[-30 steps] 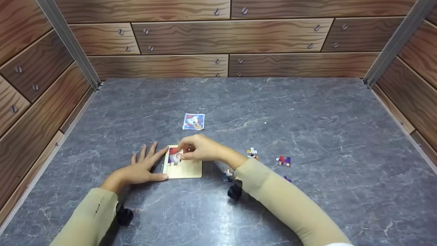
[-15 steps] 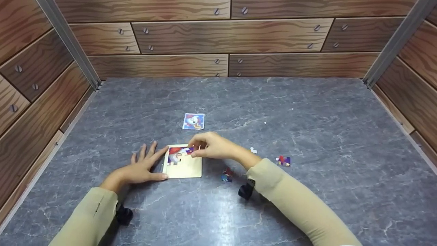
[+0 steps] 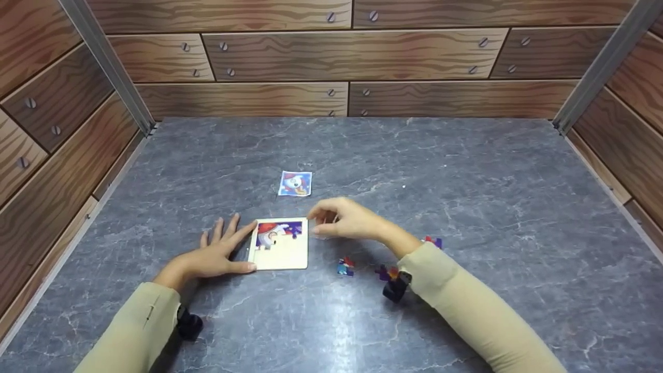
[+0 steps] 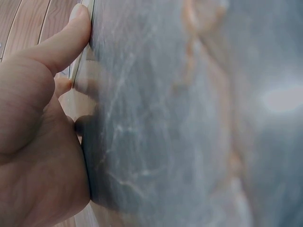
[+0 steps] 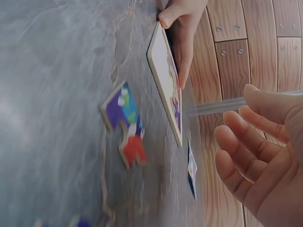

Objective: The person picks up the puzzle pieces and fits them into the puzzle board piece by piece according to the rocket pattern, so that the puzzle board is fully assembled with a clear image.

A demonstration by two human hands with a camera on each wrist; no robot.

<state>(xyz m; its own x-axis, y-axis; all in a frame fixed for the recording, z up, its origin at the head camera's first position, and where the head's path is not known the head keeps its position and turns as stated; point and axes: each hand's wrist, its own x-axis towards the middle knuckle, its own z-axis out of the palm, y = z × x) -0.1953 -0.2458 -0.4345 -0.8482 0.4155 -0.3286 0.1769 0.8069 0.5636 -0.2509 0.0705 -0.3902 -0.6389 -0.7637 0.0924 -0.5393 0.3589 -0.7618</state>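
A cream puzzle board (image 3: 285, 256) lies on the grey table, its upper part filled with joined jigsaw pieces (image 3: 272, 233) in red, white and purple. My left hand (image 3: 215, 256) is spread flat at its left side, thumb and index fingertip touching that edge. Just off the upper right corner hovers my right hand (image 3: 344, 220), fingers loosely bent; the right wrist view shows nothing in them. Right of the board lies a loose blue, red and purple jigsaw piece (image 3: 345, 266), also seen as a jigsaw piece (image 5: 124, 111) in the right wrist view.
A purple and orange piece (image 3: 383, 272) is partly behind the right wrist camera (image 3: 397, 288). Another piece (image 3: 438, 242) peeks out past the right sleeve. Beyond the board lies a small picture card (image 3: 295, 184). Wood-patterned walls (image 3: 274, 57) surround the table.
My right hand has slid right, off the board, leaving a purple piece in the top right corner. The left hand stays put. The purple and orange piece has come into sight.
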